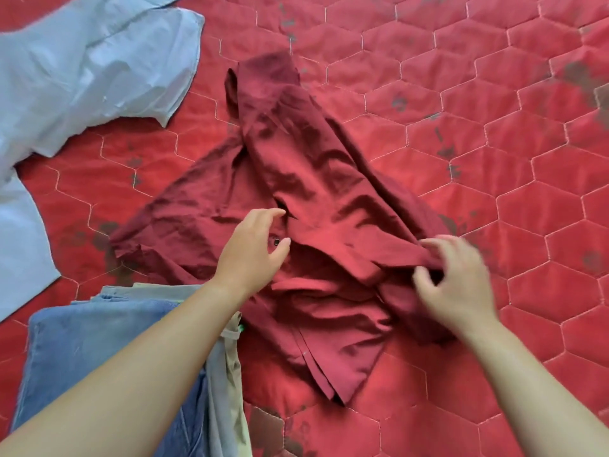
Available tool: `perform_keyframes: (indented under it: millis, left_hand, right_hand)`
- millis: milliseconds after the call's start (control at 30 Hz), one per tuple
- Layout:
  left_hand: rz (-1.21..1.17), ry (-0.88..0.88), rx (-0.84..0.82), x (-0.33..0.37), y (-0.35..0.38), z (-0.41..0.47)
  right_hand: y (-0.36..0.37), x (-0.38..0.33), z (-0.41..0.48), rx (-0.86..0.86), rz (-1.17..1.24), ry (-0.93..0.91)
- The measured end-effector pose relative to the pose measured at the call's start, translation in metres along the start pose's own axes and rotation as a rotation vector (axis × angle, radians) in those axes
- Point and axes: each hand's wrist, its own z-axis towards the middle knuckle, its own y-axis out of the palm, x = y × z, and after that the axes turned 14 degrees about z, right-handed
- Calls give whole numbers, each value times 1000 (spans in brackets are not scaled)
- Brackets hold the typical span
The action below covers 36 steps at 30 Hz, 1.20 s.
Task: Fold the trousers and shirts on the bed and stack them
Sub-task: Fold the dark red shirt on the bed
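Head view: you're spreading the crumpled maroon cotton shirt (313, 206), right hand (451, 285) seemingly pinching fabric, left hand (253, 252) open; folded blue jeans (108, 351) are waiting stacked, pale blue shirt (82, 77) remaining.

Under my hands lies the crumpled dark red woven-cloth shirt (296, 192), with a faint sheen and many creases. Below it, the red quilted bedcover (494, 143) looks matt, stitched in hexagons. Left of the shirt, the folded blue denim trousers (99, 341) look coarse; the pale blue cotton shirt (82, 70) looks smooth.
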Motion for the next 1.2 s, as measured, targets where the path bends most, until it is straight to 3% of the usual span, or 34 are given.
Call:
perform_keyframes:
  millis: [67,133,267,500,633,833,1000,1100,1200]
  left_hand:
    - [20,10,-68,0,7,9]
    - [66,54,-145,0,16,17]
    - [96,111,-230,2,30,27]
    - [12,-34,-151,4,44,22]
    - [-78,-102,-228,14,46,21]
    - [-296,-95,-186,59,33,-25]
    - [-560,9,-246,91,14,-39]
    - [-580,83,-228,105,6,-19]
    - [-509,78,-107,119,2,7]
  right_hand:
    - [31,-20,9,-229,27,-54]
    - [58,-23,13,-334,-25,-36]
    - [65,-9,21,-190,91,-33]
    - [40,20,-9,-312,100,-91]
    - [37,22,-13,-167,231,-32]
    - [-12,33,-18,184,578,230]
    - [-69,45,-19,69,728,279]
    - [-96,49,-17,22,780,330]
    - [-105,44,-14,-71,765,300]
